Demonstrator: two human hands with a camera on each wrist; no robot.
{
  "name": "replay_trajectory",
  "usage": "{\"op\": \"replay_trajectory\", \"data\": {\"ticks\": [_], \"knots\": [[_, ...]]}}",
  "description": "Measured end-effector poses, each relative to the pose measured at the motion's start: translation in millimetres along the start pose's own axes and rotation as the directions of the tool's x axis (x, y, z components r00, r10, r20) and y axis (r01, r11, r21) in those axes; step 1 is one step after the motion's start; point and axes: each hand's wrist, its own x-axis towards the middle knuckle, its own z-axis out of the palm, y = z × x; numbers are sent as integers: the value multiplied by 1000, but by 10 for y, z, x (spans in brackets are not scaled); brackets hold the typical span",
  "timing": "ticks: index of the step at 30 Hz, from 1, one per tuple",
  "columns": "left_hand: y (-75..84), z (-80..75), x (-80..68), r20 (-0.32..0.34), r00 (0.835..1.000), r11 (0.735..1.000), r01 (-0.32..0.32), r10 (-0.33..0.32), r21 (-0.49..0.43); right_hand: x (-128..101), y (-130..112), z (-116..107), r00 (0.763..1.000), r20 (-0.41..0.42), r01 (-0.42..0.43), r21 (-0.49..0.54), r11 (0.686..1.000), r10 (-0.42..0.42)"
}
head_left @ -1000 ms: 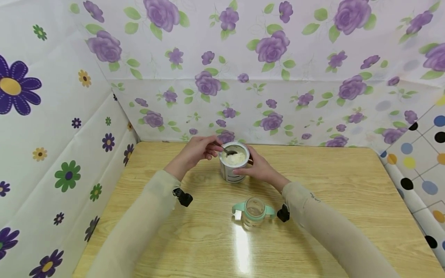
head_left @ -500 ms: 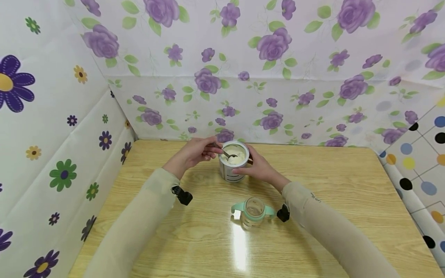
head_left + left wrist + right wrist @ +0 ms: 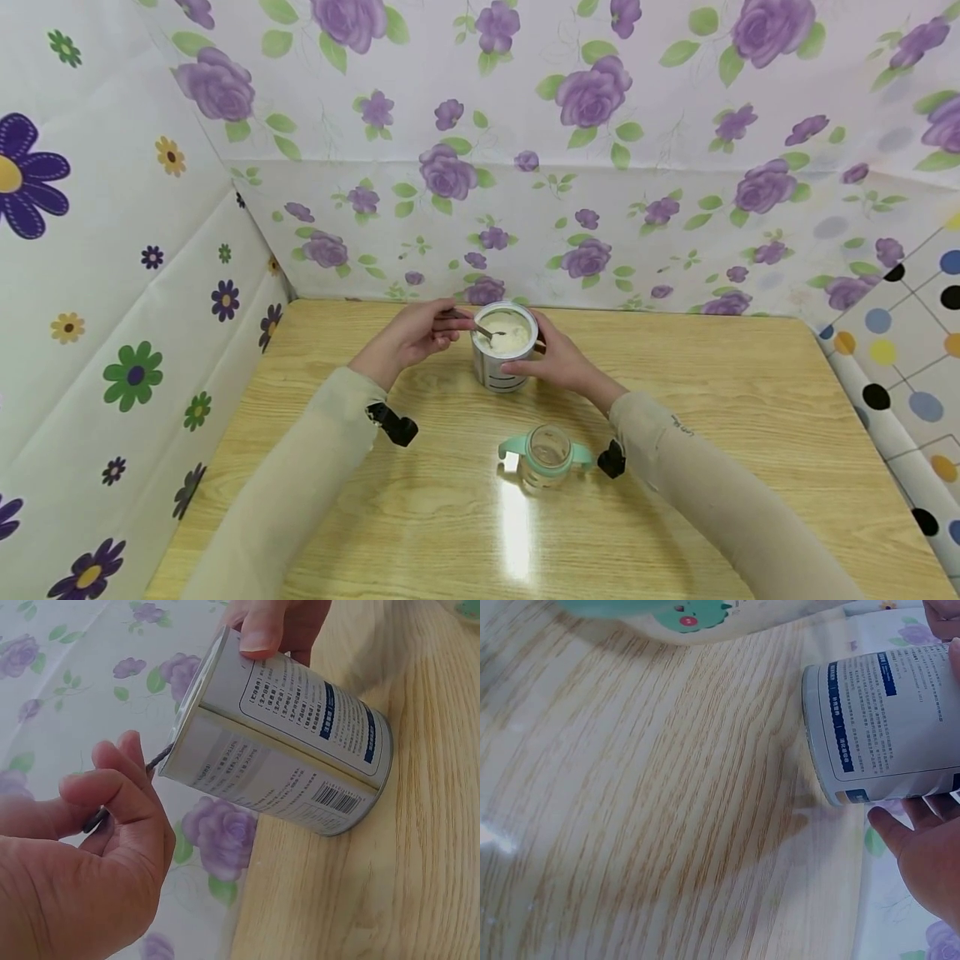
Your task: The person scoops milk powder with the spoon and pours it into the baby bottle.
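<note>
A tin can (image 3: 497,373) with printed labels stands on the table near its back edge, with pale powder (image 3: 513,341) inside. My left hand (image 3: 415,335) pinches the handle of a dark metal spoon (image 3: 483,331) at the can's left rim. The spoon's bowl is down in the powder and mostly covered by it. From the right, my right hand (image 3: 561,358) grips the can, thumb on the front and fingers behind. In the left wrist view, only a bit of the spoon handle (image 3: 159,758) shows between the fingers and the can's rim.
A clear baby bottle (image 3: 546,477) with mint-green handles and an open top stands in front of the can, close to the right wrist. A flower-printed cloth (image 3: 660,242) hangs behind the wooden table (image 3: 712,375), with other patterned sheets at both sides.
The spoon's bowl has moved within the can and sunk into the powder, so less of it shows. The left hand has shifted only slightly. The right hand keeps its grip on the can.
</note>
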Motion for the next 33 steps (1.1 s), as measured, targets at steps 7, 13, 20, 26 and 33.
{"op": "replay_trajectory", "data": {"ticks": [7,13,20,26,33], "knots": [[-60,-60,21,-5,1000,991,-16,16,-135,-7,-2,-1,1000,2,5,8,1000,-5],[-133,-96,38,-8,999,973,-40,39,-226,-6,1,5,1000,-2,6,0,1000,-6],[-160,-102,58,-4,997,959,-79,81,-272,3,5,10,1000,1,7,4,1000,-7],[-166,-119,69,40,990,957,-122,137,-262,0,-3,1,1000,8,0,12,1000,0],[-208,-149,102,64,988,962,-122,141,-245,-6,-22,-4,1000,9,-10,7,1000,10]]}}
